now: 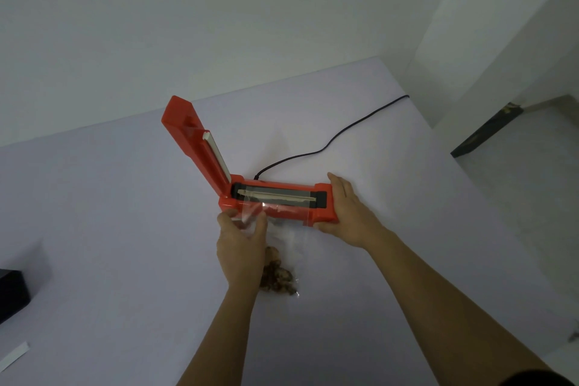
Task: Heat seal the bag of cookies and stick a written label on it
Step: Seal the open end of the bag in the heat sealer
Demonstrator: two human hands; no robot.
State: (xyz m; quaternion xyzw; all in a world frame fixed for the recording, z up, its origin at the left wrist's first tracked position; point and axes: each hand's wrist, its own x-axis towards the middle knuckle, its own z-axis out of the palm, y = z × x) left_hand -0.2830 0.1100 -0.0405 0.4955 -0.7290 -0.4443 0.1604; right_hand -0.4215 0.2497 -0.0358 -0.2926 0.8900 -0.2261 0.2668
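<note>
A red heat sealer [279,202] lies across the middle of the white table [125,229], its lid [194,147] hinged up at the left end and the sealing strip exposed. A clear bag of brown cookies [279,279] lies just in front of it, its open top draped over the sealer's front edge. My left hand [241,241] pinches the left part of the bag's top. My right hand [347,210] wraps around the right end of the sealer's base.
A black power cord [329,141] runs from the sealer's back toward the table's far right edge. A black box [12,291] sits at the left edge, and a white paper strip [14,354] lies near the front left corner. Walls stand behind and right.
</note>
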